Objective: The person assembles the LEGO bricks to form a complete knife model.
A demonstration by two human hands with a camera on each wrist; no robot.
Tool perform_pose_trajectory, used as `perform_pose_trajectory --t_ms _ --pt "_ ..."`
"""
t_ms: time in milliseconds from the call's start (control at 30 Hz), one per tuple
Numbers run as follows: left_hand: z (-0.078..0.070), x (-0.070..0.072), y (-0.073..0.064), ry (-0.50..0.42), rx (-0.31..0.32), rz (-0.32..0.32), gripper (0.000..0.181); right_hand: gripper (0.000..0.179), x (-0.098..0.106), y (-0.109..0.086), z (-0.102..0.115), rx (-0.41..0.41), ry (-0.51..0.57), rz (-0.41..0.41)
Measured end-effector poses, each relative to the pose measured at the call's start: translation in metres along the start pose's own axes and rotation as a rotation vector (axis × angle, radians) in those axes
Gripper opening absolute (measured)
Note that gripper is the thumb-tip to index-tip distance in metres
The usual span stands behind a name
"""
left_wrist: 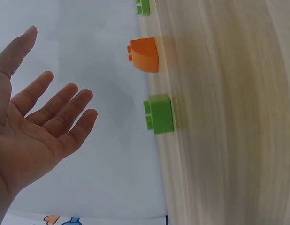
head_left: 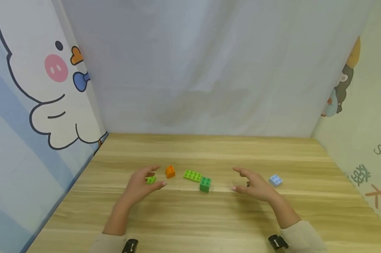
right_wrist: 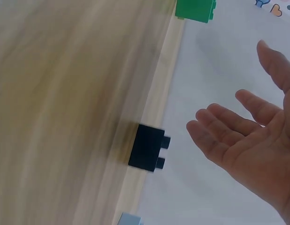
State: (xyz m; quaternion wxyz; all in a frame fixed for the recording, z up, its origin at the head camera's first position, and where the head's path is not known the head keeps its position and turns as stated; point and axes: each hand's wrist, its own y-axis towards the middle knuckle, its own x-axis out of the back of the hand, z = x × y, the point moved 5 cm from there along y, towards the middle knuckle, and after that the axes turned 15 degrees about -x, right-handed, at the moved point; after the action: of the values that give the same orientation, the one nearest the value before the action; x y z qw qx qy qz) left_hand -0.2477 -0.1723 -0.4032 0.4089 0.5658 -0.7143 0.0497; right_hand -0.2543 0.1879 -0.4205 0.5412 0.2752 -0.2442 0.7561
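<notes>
My left hand (head_left: 139,184) hovers over the left part of the table, fingers relaxed and holding nothing. Partly hidden behind it is a lime green brick (head_left: 151,180), seen whole in the left wrist view. Just right of that hand stands an orange curved brick (head_left: 170,172). A flat lime green brick (head_left: 192,175) lies mid-table, with a dark green brick (head_left: 205,185) at its near right end. My right hand (head_left: 255,184), also relaxed and holding nothing, covers most of a black brick (right_wrist: 147,147). Farther right sits a light blue brick (head_left: 275,180).
The wooden table (head_left: 190,225) ends at a pale grey curtain (head_left: 193,70) behind. A wall panel with a cartoon figure (head_left: 25,105) borders it on the left, and a cream printed panel (head_left: 351,140) on the right.
</notes>
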Motion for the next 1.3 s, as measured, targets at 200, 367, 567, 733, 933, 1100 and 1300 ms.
perform_pose_trajectory --t_ms 200,367,567,733,933,1100,1300 --pt "0.004 -0.01 0.008 -0.043 -0.007 0.005 0.06 0.066 -0.01 0.012 0.011 0.017 0.056 0.043" --pt "0.003 -0.019 0.015 -0.055 -0.004 0.027 0.059 0.067 -0.018 0.02 0.014 0.013 0.092 0.094" --pt "0.001 -0.028 0.025 -0.073 -0.016 0.043 0.053 0.068 -0.026 0.031 0.015 -0.007 0.119 0.14" --pt "0.003 -0.037 0.034 -0.094 -0.029 0.059 0.053 0.067 -0.032 0.041 0.017 -0.03 0.144 0.168" --pt "0.008 -0.047 0.041 -0.133 -0.007 0.067 0.052 0.065 -0.039 0.051 0.015 -0.054 0.209 0.206" --pt "0.008 -0.06 0.048 -0.187 -0.03 0.102 0.049 0.062 -0.047 0.056 0.011 -0.046 0.246 0.236" --pt "0.012 -0.074 0.055 -0.192 0.02 0.145 0.051 0.066 -0.055 0.062 0.011 -0.072 0.275 0.28"
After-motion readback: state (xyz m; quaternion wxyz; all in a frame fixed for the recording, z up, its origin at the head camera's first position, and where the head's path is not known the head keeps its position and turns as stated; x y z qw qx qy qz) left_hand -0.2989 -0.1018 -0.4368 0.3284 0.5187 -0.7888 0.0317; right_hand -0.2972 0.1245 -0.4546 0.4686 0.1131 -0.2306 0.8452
